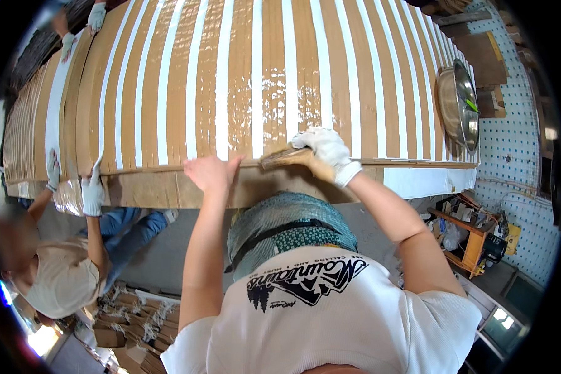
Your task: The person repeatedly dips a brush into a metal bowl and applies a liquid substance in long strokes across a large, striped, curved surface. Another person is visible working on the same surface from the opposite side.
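A long row of brown boards with white strips [241, 81] lies before me, partly under glossy clear film. My bare left hand [210, 173] rests on the near edge of the boards, thumb apart from the fingers, holding nothing. To its right my right hand [328, 151], in a white glove, is closed round a flat wooden tool [287, 157] with a dark, worn end. This end points left and lies along the near edge; I cannot tell whether it is a brush or a scraper.
A steel basin [458, 106] with a green thing inside stands at the right end of the boards. At left, a co-worker's gloved hands [93, 194] touch the near edge; other gloved hands [96, 17] are at the far left. A wooden shelf [474, 240] stands at lower right.
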Demonstrator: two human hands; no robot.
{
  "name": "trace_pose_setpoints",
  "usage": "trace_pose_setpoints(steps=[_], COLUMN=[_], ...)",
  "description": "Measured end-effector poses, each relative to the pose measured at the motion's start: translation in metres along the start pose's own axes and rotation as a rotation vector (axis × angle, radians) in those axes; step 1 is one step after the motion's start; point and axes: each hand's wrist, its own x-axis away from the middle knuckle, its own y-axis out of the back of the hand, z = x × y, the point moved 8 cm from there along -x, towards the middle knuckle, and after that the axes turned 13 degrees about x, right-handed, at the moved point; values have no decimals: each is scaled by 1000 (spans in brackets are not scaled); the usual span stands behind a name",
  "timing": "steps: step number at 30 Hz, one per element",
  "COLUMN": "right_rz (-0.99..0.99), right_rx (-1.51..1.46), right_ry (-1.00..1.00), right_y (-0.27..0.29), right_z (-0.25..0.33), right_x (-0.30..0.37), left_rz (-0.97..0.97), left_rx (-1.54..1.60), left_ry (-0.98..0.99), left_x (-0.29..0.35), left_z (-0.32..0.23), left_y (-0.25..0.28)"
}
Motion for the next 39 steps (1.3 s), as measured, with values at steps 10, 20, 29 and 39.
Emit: trace_pose_setpoints(steps=[10, 20, 29, 39], right_rz=[-127, -356, -406, -223], right_rx=[304, 465, 583, -5], right_ry=[-537, -529, -485, -53], right_y=[69, 106, 127, 138], right_z=[-178, -330, -396, -340], right_x=[-135, -344, -465, -484], left_rz=[-101, 45, 159, 86], left_rx=[37, -54, 102, -98], left_ry=[84, 169, 215, 162], left_x=[-2, -6, -10, -9], left_z=[6, 7, -21, -14], left_y=[-18, -17, 8, -3])
